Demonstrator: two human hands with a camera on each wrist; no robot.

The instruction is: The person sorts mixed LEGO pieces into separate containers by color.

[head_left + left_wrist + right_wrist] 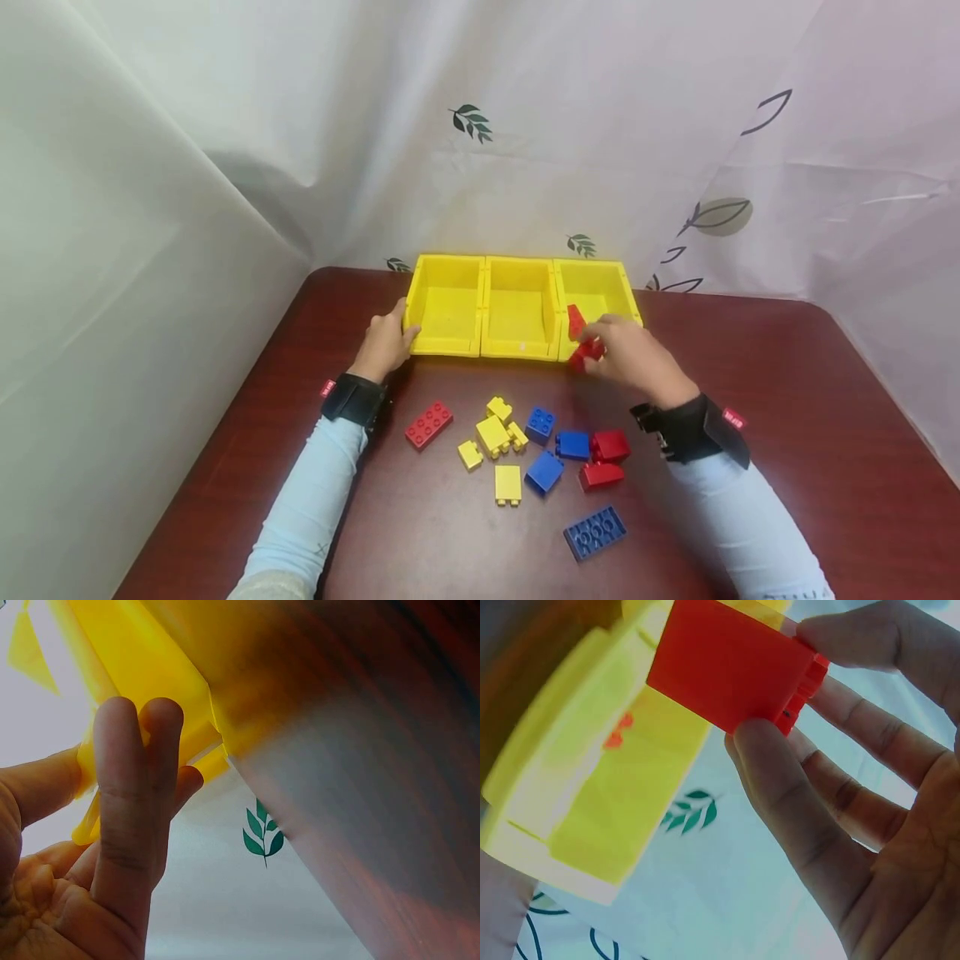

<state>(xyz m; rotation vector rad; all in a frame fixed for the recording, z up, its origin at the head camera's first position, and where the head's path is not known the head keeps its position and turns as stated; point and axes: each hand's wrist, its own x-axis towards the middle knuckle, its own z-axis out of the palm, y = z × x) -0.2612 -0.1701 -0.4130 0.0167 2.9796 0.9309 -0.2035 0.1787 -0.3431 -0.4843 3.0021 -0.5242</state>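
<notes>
A yellow bin (482, 312) with three compartments stands at the back of the table. My left hand (381, 343) grips its left end wall, thumb on one side and fingers on the other in the left wrist view. Over the front of the right compartment, my right hand (633, 358) pinches a red building block (724, 667) between thumb and fingertips, its studs turned toward the palm. Another red block (575, 322) shows inside that right compartment.
Nearer me lie several yellow blocks (507, 483), several blue blocks (544, 472), and red blocks (611, 446) at their right. A long red block (429, 425) lies to the left, a dark blue one (595, 533) in front. A white curtain (525, 167) hangs behind the bin.
</notes>
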